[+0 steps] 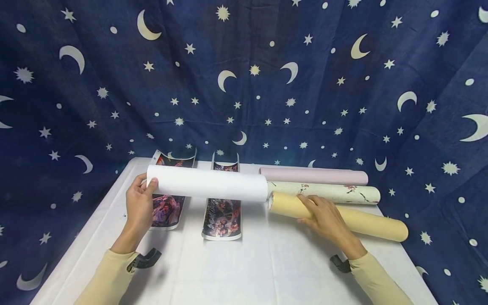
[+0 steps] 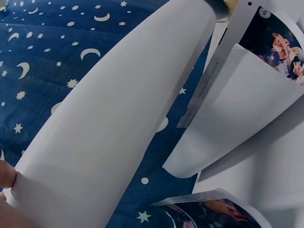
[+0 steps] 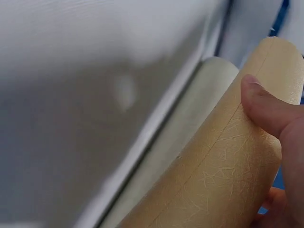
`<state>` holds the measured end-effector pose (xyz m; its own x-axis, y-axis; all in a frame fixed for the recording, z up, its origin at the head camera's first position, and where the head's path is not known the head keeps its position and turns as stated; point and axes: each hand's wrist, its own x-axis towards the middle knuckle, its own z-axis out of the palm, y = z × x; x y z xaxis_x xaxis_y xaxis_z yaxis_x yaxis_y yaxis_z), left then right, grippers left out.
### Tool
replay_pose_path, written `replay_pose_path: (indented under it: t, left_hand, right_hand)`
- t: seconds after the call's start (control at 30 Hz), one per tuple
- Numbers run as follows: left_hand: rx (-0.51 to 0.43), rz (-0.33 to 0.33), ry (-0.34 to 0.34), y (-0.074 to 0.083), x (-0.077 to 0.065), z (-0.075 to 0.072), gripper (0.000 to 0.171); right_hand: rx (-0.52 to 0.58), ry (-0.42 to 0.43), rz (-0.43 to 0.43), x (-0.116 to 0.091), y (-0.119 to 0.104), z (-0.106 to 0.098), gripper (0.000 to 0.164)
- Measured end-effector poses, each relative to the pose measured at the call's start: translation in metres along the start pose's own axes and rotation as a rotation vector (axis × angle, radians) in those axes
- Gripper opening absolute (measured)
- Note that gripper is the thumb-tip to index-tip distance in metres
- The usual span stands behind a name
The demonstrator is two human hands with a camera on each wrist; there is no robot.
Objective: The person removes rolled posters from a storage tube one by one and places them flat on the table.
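Observation:
My left hand [image 1: 139, 204] grips a white paper roll [image 1: 207, 183] by its left end, thumb in front. The roll spans two curled printed posters and its right end meets the other rolls. In the left wrist view the same white roll [image 2: 109, 109] fills the middle, with fingertips [image 2: 7, 175] at its edge. My right hand [image 1: 327, 216] holds a yellow wallpaper roll [image 1: 373, 223] near its middle. Thumb and fingers lie around this textured yellow roll [image 3: 213, 175] in the right wrist view. A cream floral roll [image 1: 328, 192] lies just behind it.
Behind the floral roll lies a pink roll [image 1: 312, 175]. The left poster [image 1: 165, 212] and the middle poster [image 1: 223, 218] curl up at their ends on the white-covered table [image 1: 244, 271]. A dark blue curtain [image 1: 244, 55] with moons and stars hangs beyond the table.

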<state>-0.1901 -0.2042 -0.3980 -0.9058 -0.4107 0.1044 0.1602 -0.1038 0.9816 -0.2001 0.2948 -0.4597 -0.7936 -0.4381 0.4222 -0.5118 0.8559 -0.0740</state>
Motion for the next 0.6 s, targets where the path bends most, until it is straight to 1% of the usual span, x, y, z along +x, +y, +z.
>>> replay_pose_path:
  t: [0.17, 0.23, 0.33, 0.4, 0.47, 0.6]
  left_hand:
    - [-0.082, 0.033, 0.031, 0.006, 0.004, 0.001, 0.020]
    - [-0.124, 0.050, 0.035, 0.008, 0.005, 0.002, 0.019]
    - [-0.163, 0.072, 0.036, 0.010, 0.005, 0.002, 0.016]
    - [-0.178, 0.077, 0.033, 0.010, 0.005, 0.002, 0.015]
    - [-0.175, 0.076, 0.038, 0.010, 0.006, 0.002, 0.014]
    - [-0.182, 0.054, 0.053, 0.011, 0.006, 0.001, 0.014]
  right_hand:
    - [-0.004, -0.058, -0.020, -0.002, 0.000, 0.012, 0.077]
    - [-0.004, -0.071, -0.035, -0.002, 0.000, 0.017, 0.077]
    - [0.000, -0.094, -0.044, -0.001, 0.000, 0.024, 0.076]
    - [-0.005, -0.108, -0.046, 0.000, -0.001, 0.027, 0.076]
    - [-0.005, -0.116, -0.047, 0.001, -0.001, 0.029, 0.076]
    - [-0.043, -0.111, -0.063, 0.008, -0.001, 0.030, 0.077]
